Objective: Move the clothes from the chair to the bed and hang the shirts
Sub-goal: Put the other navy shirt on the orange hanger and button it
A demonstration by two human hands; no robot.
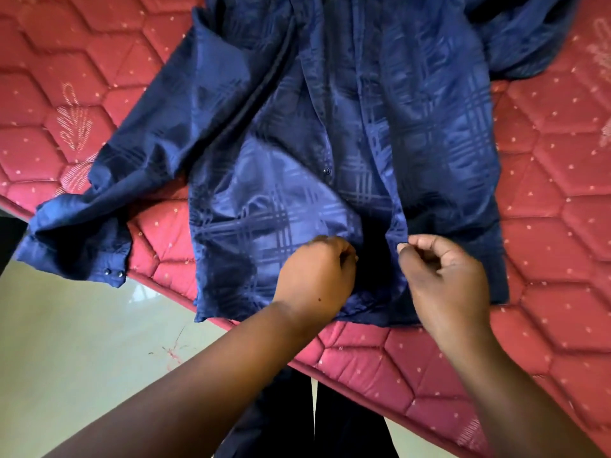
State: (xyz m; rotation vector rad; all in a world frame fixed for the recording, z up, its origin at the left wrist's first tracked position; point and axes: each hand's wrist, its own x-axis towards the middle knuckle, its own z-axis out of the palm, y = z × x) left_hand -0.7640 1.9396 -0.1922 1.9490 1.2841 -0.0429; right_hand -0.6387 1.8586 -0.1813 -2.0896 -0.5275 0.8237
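Observation:
A dark blue checked shirt (330, 127) lies spread front-up on the red quilted mattress (545, 226), its hem toward me at the mattress edge. One sleeve with two cuff buttons (112, 274) hangs over the left edge. The lower front is open, with a button (326, 171) showing above the gap. My left hand (317, 276) grips the left front edge near the hem. My right hand (443, 276) pinches the right front edge between thumb and fingers. No hanger or chair is in view.
The mattress edge runs diagonally from the left down to the lower right. Pale floor (82, 342) with a small reddish mark lies below it on the left. More blue cloth (529, 34) is bunched at the top right. My dark trousers show at the bottom middle.

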